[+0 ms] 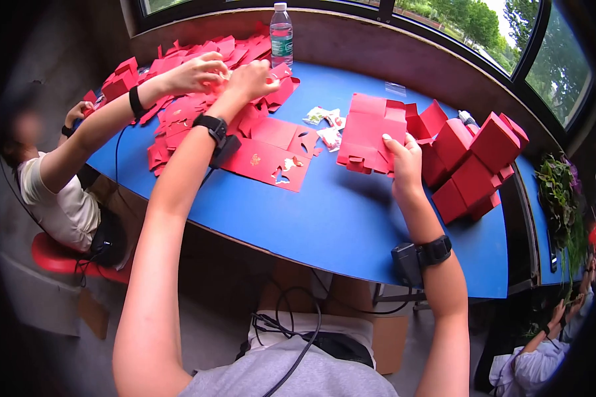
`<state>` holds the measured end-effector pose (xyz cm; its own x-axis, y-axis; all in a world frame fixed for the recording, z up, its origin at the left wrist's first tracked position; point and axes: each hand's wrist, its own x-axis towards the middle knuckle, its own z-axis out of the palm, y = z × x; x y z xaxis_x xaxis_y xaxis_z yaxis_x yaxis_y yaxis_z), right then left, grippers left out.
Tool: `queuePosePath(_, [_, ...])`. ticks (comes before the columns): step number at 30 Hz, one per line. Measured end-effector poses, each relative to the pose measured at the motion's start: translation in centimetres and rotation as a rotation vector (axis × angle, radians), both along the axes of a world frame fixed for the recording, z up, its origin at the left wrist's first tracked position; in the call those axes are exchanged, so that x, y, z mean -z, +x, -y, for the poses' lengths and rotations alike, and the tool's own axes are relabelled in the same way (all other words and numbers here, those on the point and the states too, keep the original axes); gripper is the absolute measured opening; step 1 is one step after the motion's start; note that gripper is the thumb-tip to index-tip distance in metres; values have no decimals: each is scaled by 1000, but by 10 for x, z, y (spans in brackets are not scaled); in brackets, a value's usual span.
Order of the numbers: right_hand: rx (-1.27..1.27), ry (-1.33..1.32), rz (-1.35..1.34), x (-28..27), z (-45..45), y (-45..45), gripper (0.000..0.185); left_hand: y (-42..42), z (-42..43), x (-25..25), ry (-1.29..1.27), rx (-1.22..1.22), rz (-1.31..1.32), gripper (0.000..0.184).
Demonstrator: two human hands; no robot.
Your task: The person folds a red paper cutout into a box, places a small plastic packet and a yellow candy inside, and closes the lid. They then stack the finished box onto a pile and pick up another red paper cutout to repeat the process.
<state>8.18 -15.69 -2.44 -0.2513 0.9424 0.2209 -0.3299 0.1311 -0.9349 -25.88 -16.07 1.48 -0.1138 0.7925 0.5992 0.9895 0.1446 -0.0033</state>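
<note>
My right hand [406, 162] grips a red cardboard box [371, 129] by its near right edge, thumb on top. The box looks flat or only partly folded, with small flaps at its near end. Out over the pile of red card pieces [185, 126], my left hand [250, 81] has its fingers curled; what they hold, if anything, is hidden. Right beside it is a co-worker's hand [205, 71]. Below my left wrist lies a flat red card sheet [271, 155] with cut-out shapes and a gold print. Small white packets [330, 126] rest between the sheet and the box.
Folded red boxes [457, 165] are stacked on the right of the blue table [338, 238]. A water bottle [281, 36] stands at the back by the window. At the left a co-worker sits on a red stool [59, 255]. Black cables [298, 311] hang over my lap.
</note>
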Motion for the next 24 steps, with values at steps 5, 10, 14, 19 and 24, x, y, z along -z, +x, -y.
queuePosePath(5, [14,25,-57,-3,2,-1,21,87,-21,-3,-421,252,300,51])
queuePosePath(10, [-18,-10,44,18,-8,3,23,99,-38,16,-372,164,263,68])
queuePosePath(14, [-70,-51,60,33,-11,-1,24,32,-17,-17,-166,-293,223,77])
queuePosePath(19, [-102,-79,113,25,-4,-2,25,-56,28,0,-631,-608,452,116])
queuePosePath(24, [-116,-72,98,25,-6,-3,27,-98,22,57,-612,-491,484,87])
